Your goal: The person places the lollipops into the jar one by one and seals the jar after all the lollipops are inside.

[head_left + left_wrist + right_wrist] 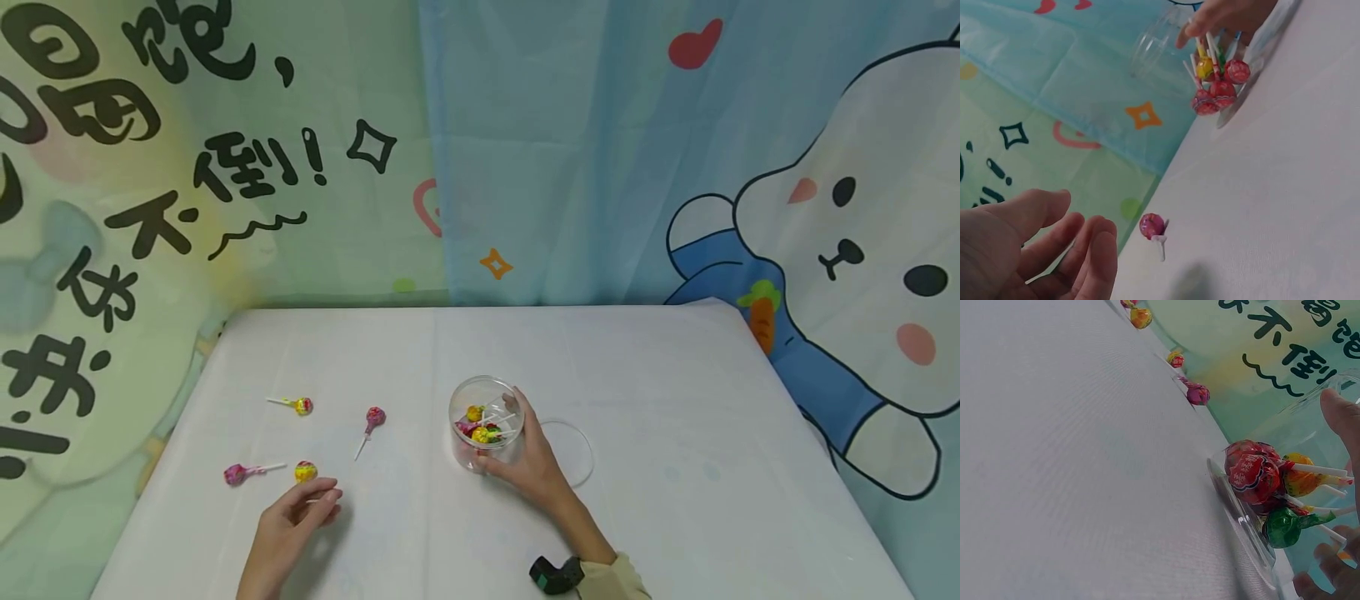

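A clear plastic jar (pixel 459 450) stands on the table with several lollipops inside, red, yellow and green in the right wrist view, where a green lollipop (pixel 1282 527) lies near its base. My right hand (pixel 536 468) grips the jar's side, thumb and fingers spread round it. To the left, my left hand (pixel 296 523) hovers with loosely bent fingers just in front of a yellow lollipop (pixel 305 472), whose stick is mostly hidden by the hand. Nothing shows between those fingers in the left wrist view. A pink lollipop (pixel 236 475) lies left of the yellow one.
Farther back on the white table (pixel 675 400) lie a yellow-and-red lollipop (pixel 303 406) and a pink-purple lollipop (pixel 375 417). A thin clear round lid (pixel 591 454) lies right of the jar, partly behind the right hand. A printed curtain (pixel 540 150) hangs behind the table.
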`<state>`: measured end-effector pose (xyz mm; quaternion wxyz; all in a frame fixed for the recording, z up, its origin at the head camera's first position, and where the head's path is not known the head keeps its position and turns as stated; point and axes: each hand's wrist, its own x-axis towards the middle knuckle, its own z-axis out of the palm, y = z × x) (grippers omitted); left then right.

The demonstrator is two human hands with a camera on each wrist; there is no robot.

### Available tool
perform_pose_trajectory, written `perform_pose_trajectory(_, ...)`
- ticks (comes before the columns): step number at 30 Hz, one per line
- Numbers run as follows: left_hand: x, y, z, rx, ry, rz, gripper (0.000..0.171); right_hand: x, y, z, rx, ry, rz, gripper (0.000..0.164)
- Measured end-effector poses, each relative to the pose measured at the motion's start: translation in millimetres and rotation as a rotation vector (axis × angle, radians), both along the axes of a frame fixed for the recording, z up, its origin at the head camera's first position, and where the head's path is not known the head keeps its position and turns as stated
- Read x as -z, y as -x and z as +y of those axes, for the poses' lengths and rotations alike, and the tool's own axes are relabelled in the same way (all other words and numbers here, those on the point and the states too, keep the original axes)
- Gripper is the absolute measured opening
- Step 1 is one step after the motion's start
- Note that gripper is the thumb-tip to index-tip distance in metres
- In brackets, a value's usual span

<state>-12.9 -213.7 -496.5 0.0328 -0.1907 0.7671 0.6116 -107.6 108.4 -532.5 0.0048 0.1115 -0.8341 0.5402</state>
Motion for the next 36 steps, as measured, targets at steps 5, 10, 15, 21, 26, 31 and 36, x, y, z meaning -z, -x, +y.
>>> perform_pose_trajectory(5, -1.1, 9.5, 7.4, 0.033, 0.148, 0.029, 0.031, -1.0, -0.6, 0.0, -0.001, 0.010, -0.016, 0.112)
perform_pose_trajectory(10, -4.4, 24.5, 18.4, 0.098, 0.444, 0.137, 0.020, -1.2, -1.3, 0.6, 0.004, -0.001, -0.018, 0.112)
perform_pose_trajectory(15, -0.7, 45.8, 26.7, 0.142, 0.636, 0.302, 0.015, -2.0, -1.8, 1.0, 0.009, 0.006, -0.021, 0.110)
perform_pose_trajectory(21, 9.1, 70.7, 35.4, 0.121, 0.841, 0.368, 0.015, -1.1, -2.2, 1.7, 0.009, 0.006, -0.024, 0.109)
perform_pose_trajectory(26, 13.7, 82.7, 39.3, 0.132, 0.901, 0.240, 0.019, -1.8, -2.3, 1.4, 0.006, 0.012, -0.028, 0.110)
perform_pose_trajectory(31, 16.0, 88.3, 39.3, 0.165, 0.938, 0.163, 0.021, -2.4, -1.9, 1.6, -0.005, 0.028, -0.036, 0.111)
perform_pose_trajectory(36, 15.3, 88.5, 38.7, 0.159, 0.957, 0.174, 0.017, -0.9, -1.8, 1.8, -0.006, 0.024, -0.038, 0.110)
